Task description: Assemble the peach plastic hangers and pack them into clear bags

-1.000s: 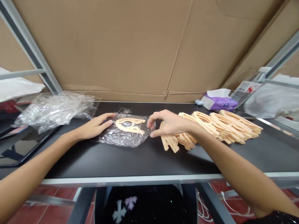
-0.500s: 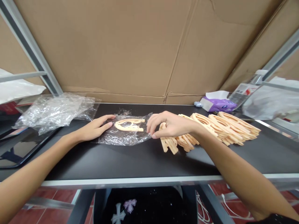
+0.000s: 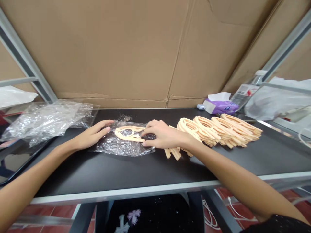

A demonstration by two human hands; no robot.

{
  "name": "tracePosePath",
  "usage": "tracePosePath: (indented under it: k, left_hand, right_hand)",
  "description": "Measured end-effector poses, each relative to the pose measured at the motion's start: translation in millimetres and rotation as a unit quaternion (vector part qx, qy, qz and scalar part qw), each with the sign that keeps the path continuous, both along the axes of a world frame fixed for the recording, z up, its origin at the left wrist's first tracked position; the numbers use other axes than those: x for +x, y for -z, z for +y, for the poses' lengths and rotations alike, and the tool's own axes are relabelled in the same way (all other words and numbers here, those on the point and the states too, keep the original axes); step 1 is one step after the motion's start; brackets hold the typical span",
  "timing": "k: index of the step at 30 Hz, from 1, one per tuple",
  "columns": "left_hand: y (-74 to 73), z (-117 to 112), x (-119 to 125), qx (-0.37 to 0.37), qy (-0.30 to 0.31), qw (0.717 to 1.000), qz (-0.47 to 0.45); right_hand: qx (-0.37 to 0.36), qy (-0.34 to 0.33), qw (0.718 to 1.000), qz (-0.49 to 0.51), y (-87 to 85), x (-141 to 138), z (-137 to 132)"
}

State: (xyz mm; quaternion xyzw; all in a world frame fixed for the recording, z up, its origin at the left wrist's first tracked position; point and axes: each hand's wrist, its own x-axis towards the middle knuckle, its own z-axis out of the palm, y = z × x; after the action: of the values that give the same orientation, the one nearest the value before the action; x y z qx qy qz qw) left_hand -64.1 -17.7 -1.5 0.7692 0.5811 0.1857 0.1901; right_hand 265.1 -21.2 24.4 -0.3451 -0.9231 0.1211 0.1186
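Note:
A flat, pale cut-out piece, wood-like, with a rounded loop and two prongs (image 3: 122, 134), lies on a clear plastic bag (image 3: 121, 149); whether it is inside the bag I cannot tell. My left hand (image 3: 93, 134) rests at the bag's left edge with thumb and fingers apart. My right hand (image 3: 161, 134) is at the piece's right end, its fingertips by the upper prong and its thumb by the lower one, with a gap between them. Just right of it, partly covered by my wrist and forearm, are overlapping stacks of the same pale cut-outs (image 3: 223, 129).
A heap of clear plastic bags (image 3: 53, 118) lies at the left, beside a dark, glossy flat device (image 3: 19, 158). At the back right are a purple tissue pack (image 3: 221, 106) and a clear bottle (image 3: 247, 90). Cardboard (image 3: 121, 51) stands behind the black tabletop (image 3: 116, 174).
My right hand has moved left, from the bag's right edge to the prongs of the pale piece. My left hand stays at the bag's left edge. The view has shifted slightly.

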Motion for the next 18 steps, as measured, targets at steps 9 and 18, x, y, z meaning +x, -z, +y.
tracePosePath:
  k: [9,18]
  left_hand:
    - [-1.9,2,0,-0.001,0.009,1.000,0.002]
    - [-2.4,2,4,-0.007,0.008,1.000,0.004]
  right_hand:
    - [0.004,-0.021,1.000,-0.019,-0.5,-6,2]
    - [-0.008,-0.029,0.996,-0.082,2.2,-14,1]
